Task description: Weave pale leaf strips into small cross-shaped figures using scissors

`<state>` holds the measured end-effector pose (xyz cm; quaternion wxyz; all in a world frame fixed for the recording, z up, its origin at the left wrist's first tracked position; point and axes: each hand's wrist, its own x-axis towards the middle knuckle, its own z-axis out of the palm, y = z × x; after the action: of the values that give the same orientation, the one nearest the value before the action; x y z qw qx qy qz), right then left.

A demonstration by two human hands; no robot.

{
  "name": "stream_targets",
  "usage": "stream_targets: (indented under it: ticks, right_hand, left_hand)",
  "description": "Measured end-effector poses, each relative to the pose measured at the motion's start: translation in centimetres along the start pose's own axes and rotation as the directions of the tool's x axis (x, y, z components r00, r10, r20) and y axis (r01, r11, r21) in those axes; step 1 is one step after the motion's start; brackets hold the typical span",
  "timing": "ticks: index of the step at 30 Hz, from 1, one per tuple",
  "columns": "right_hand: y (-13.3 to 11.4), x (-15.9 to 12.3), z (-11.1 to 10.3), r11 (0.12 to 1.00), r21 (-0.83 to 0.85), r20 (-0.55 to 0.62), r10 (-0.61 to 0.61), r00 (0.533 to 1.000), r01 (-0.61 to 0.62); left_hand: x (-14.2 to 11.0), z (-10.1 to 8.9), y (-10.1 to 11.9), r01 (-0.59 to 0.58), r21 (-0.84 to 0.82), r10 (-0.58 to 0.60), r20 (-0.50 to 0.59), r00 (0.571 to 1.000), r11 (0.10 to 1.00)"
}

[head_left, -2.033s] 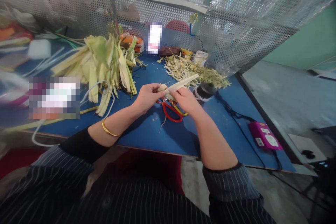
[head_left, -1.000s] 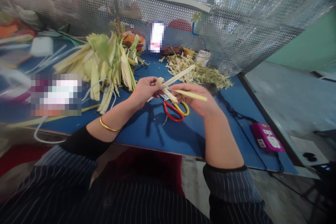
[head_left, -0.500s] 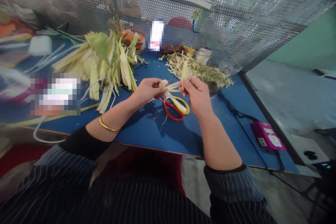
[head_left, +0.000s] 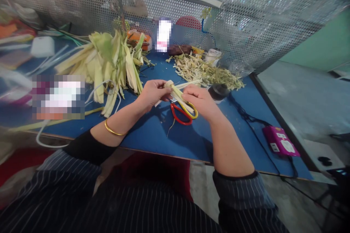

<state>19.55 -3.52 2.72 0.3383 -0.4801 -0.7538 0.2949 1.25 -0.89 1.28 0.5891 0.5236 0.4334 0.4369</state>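
Corn husk strips [head_left: 179, 96] run between my two hands, bunched into a small knob at the left end. My left hand [head_left: 155, 93] pinches them near that knob, thumb against fingers. My right hand [head_left: 198, 98] has its fingers closed on the strips' other side; its fingertips are partly hidden. A pale strip also sticks out behind the right hand. Just below the hands, on the blue table, lie scissors [head_left: 182, 118] with one red and one yellow handle loop. Their blades are mostly hidden by the left hand and the husk.
Left of my hands lies a big pile of corn husks [head_left: 106, 58], with a white cable [head_left: 119, 98] looped over it. Shredded husk scraps [head_left: 207, 69] lie at the back right beside a black round object [head_left: 218, 91]. A purple power strip [head_left: 280, 141] with cords is at right.
My right hand has moved lower and slightly right. The strip that stood up from its fingers now lies down along the others toward the scissors. My left hand has stayed nearly still.
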Motion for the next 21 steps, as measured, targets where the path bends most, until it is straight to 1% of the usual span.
stream_targets:
  ticks: [3, 8, 11, 14, 16, 18, 21]
  right_hand:
    - [0.0, 0.0, 0.0, 1.000, 0.022, -0.001, 0.004, 1.000, -0.004]
    - [0.2, 0.1, 0.3, 0.999, -0.046, -0.031, 0.028, 0.999, -0.029]
    - [0.4, 0.1, 0.8, 0.995, -0.094, -0.092, 0.018, 0.996, -0.027]
    - [0.4, 0.1, 1.1, 0.982, -0.183, -0.155, 0.009, 0.988, -0.038]
    - [0.4, 0.1, 1.2, 0.972, -0.228, -0.154, 0.019, 0.988, -0.054]
    - [0.3, 0.1, 1.2, 0.969, -0.234, -0.133, 0.043, 0.990, -0.073]
    - [0.2, 0.0, 1.0, 0.970, -0.225, -0.112, 0.074, 0.991, -0.098]
  left_hand:
    - [0.0, 0.1, 0.1, 0.002, -0.006, -0.002, 0.001, 1.000, 1.000]
    - [-0.2, 0.3, -0.1, -0.022, 0.038, 0.022, 0.008, 1.000, 0.999]
    - [-0.3, 0.4, -0.4, -0.015, 0.036, 0.014, 0.030, 0.999, 0.999]
    - [-0.3, 0.5, -0.5, -0.012, 0.045, 0.010, 0.044, 0.999, 0.999]
    - [-0.3, 0.6, -0.6, -0.036, 0.066, 0.033, 0.040, 0.999, 0.997]
    - [-0.3, 0.6, -0.7, -0.085, 0.100, 0.081, 0.038, 0.996, 0.991]
    - [-0.4, 0.6, -1.0, -0.171, 0.226, 0.171, 0.019, 0.985, 0.959]
